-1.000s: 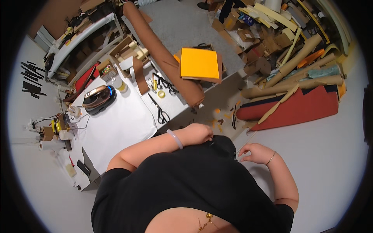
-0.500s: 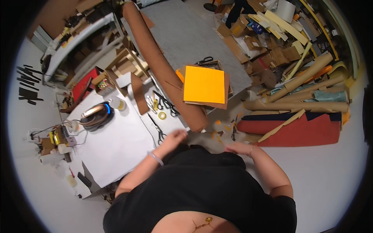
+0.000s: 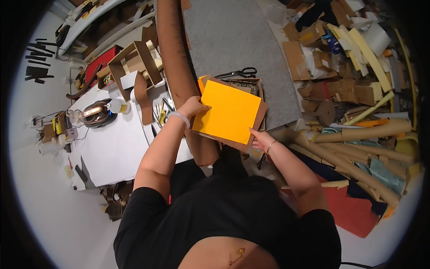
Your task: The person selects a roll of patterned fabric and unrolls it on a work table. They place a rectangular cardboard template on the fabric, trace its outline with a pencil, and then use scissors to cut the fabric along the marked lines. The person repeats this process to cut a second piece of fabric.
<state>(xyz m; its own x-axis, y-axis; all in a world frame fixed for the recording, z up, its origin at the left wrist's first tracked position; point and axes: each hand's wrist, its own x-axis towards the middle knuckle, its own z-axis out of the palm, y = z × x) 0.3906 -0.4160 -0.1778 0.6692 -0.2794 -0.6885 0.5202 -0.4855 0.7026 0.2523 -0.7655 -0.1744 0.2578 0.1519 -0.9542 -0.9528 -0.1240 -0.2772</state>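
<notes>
A square yellow sheet [image 3: 229, 113] lies on top of a slightly larger brown sheet [image 3: 260, 117], tilted at the near end of the grey table. At its left edge my left hand [image 3: 193, 106] grips the stack, thumb on the yellow face. My right hand [image 3: 260, 140] pinches the near right corner, thumb above and the other fingers below. How many sheets each hand holds is hidden. Beneath the stack shows a shallow box [image 3: 262, 89] with a dark patterned piece inside. Black-handled scissors [image 3: 244, 72] lie just beyond it.
A long brown roll [image 3: 172, 54] runs along the table's left side. On the white work surface [image 3: 121, 148] stand an iron [image 3: 99, 112], a bottle [image 3: 117, 106] and an open cardboard box [image 3: 134, 62]. The grey table [image 3: 233, 36] extends away. Paper rolls [image 3: 358, 152] and cartons crowd the right.
Both hands have moved forward from near my body and taken hold of the yellow and brown sheets. The stack has turned slightly, and the view has shifted.
</notes>
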